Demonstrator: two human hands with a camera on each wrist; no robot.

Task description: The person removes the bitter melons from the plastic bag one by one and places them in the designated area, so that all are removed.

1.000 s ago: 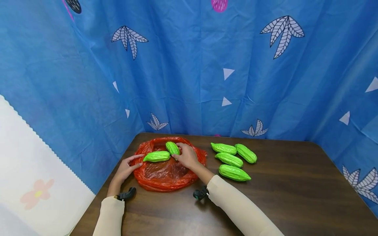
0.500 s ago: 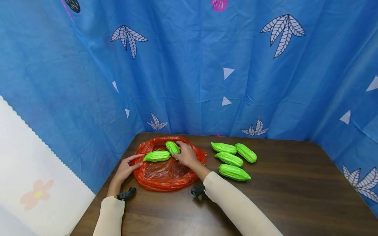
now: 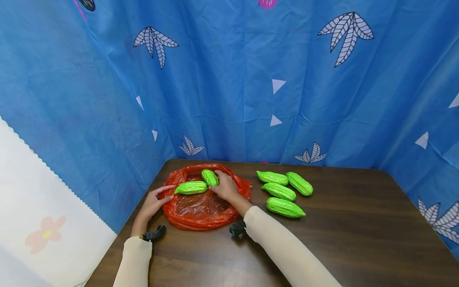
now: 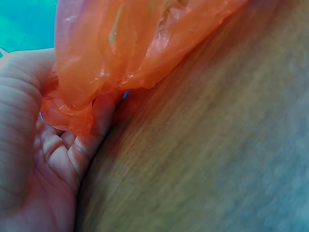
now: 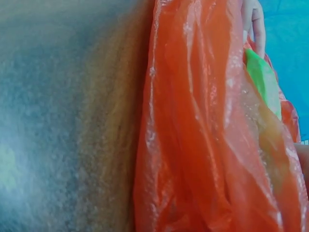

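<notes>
A red plastic bag [image 3: 195, 225] lies spread open on the table. My left hand [image 3: 150, 205] holds its left rim; in the left wrist view the thumb and fingers [image 4: 21, 96] are round the bunched red film. One green, ridged bitter melon [image 3: 191, 187] lies inside, its pointed end beside the left fingertips. A second bitter melon [image 3: 210, 177] stands at an angle behind it, gripped by my right hand [image 3: 226, 187] between thumb and fingers. From the right wrist, the bag wall [image 5: 193, 121] covers most of the work, and only part of one green melon [image 5: 263, 79] shows.
Several more bitter melons [image 3: 281, 192] lie grouped on the dark wooden table [image 3: 358, 223], right of the bag. A blue patterned curtain [image 3: 229, 99] hangs behind the table, and a white cloth [image 3: 43, 207] hangs at the left.
My right wrist and forearm have shifted slightly left, while the fingers stay on the melon. The left hand keeps its place. The head view has tilted a little.
</notes>
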